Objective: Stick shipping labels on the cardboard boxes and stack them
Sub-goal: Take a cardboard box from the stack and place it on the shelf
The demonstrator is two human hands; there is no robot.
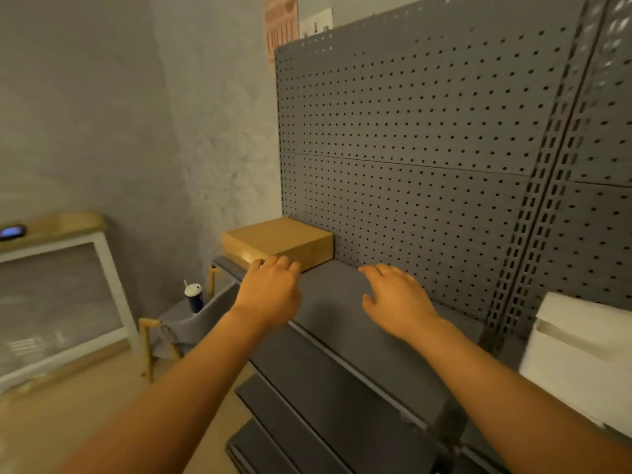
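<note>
A flat brown cardboard box [277,241] lies at the left end of a dark grey shelf [345,316], against the pegboard. No label shows on its visible faces. My left hand [270,290] hovers at the box's near edge, fingers loosely bent and fingertips at or just touching that edge, holding nothing. My right hand [396,299] is over the bare shelf to the right of the box, fingers spread and relaxed, empty.
A grey pegboard [410,148] backs the shelf. A white box-like thing [578,350] stands at the shelf's right end. Lower grey shelves [307,422] step down below. To the left are a grey fabric caddy with a bottle [194,295] and a white-framed panel [58,302].
</note>
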